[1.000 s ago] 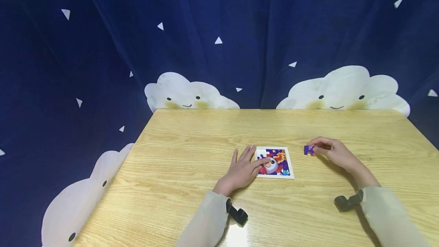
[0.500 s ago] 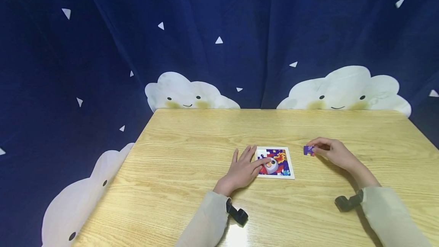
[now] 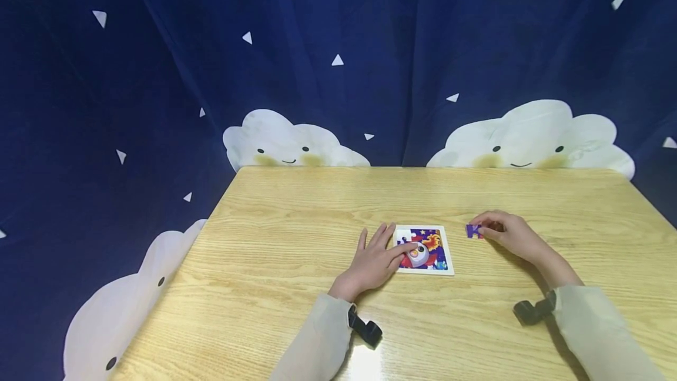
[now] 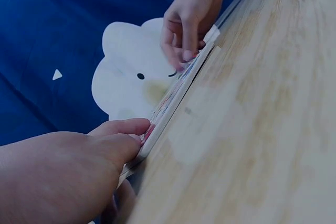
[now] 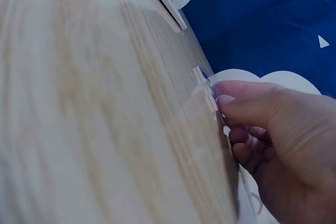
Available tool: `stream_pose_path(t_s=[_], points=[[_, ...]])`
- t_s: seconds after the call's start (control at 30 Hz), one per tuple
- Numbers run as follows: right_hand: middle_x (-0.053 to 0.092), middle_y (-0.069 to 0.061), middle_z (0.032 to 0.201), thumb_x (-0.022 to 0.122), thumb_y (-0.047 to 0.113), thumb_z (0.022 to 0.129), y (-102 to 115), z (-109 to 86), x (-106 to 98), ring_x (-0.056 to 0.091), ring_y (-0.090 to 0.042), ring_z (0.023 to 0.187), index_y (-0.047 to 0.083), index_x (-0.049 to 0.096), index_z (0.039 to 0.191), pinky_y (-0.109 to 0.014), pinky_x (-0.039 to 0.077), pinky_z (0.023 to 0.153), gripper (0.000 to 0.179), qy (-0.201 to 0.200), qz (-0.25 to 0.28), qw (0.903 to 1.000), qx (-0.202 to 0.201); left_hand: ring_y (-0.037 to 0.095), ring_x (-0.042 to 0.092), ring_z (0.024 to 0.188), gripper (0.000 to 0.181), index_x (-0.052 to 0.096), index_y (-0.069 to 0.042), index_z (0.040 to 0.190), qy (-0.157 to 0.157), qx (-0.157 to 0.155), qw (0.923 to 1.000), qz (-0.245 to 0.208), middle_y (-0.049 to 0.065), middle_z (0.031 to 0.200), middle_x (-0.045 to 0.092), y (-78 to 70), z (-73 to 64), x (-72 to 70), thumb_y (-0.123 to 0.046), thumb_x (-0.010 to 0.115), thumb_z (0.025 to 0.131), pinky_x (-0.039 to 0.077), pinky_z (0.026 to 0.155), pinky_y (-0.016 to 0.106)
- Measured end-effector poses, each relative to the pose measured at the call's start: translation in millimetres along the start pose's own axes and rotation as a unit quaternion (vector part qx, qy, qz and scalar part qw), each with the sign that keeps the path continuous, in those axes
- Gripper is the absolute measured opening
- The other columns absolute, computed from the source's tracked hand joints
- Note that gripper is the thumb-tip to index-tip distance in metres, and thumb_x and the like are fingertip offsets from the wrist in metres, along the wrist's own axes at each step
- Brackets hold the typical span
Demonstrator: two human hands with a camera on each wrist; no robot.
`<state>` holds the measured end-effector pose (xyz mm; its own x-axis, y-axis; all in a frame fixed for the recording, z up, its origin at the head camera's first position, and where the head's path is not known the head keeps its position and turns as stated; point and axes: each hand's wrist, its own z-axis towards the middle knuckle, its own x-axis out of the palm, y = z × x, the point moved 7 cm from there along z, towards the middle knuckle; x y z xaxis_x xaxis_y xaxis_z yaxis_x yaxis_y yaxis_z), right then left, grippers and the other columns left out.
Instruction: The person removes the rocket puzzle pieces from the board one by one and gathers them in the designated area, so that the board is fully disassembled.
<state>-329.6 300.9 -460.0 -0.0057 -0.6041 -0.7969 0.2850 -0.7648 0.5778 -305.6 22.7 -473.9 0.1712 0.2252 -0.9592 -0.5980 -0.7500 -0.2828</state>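
Puzzle board [image 3: 446, 251] flat, far edge running left-right.

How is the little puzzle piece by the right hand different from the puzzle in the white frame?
The puzzle piece is small, while the framed puzzle is much bigger. The puzzle piece has no border, but the framed puzzle has a white one all around. The right hand pinches the puzzle piece, while the left hand rests its fingers on the framed puzzle. Both have purple on them.
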Motion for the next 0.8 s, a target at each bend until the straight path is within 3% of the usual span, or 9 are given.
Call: stream_pose_path(t_s=[0.13,0.57,0.8], points=[[0.065,-0.005,0.094,0.065,-0.002,0.088,2.0,0.4,-0.8,0.049,0.004,0.078,0.011,0.073,0.104,-0.019,0.045,0.068,0.021,-0.014,-0.025,0.9994,-0.02,0.028,0.014,0.154,0.041,0.039,-0.048,0.146,-0.001,-0.003,1.0,-0.002,0.008,0.166,0.016,1.1,0.3,0.2,-0.038,0.031,0.107,0.009,0.122,0.061],[0.063,-0.004,0.091,0.062,0.0,0.091,1.8,0.0,-0.3,0.049,0.001,0.079,0.011,0.072,0.104,-0.019,0.044,0.07,0.02,-0.006,-0.023,0.9997,0.005,0.026,0.011,0.155,0.041,0.039,-0.048,0.146,0.007,-0.009,0.9999,-0.011,0.006,0.166,0.015,1.5,0.1,-0.4,-0.039,0.03,0.107,0.006,0.123,0.059],[0.06,-0.003,0.085,0.063,0.009,0.094,0.4,-2.7,0.3,0.048,-0.001,0.074,0.007,0.068,0.111,-0.02,0.042,0.065,0.018,-0.016,0.026,0.9994,0.019,0.028,0.013,0.155,0.041,0.039,-0.048,0.145,0.0,0.0,1.0,0.003,0.007,0.166,0.015,1.7,0.0,1.0,-0.038,0.031,0.107,0.009,0.122,0.06]])
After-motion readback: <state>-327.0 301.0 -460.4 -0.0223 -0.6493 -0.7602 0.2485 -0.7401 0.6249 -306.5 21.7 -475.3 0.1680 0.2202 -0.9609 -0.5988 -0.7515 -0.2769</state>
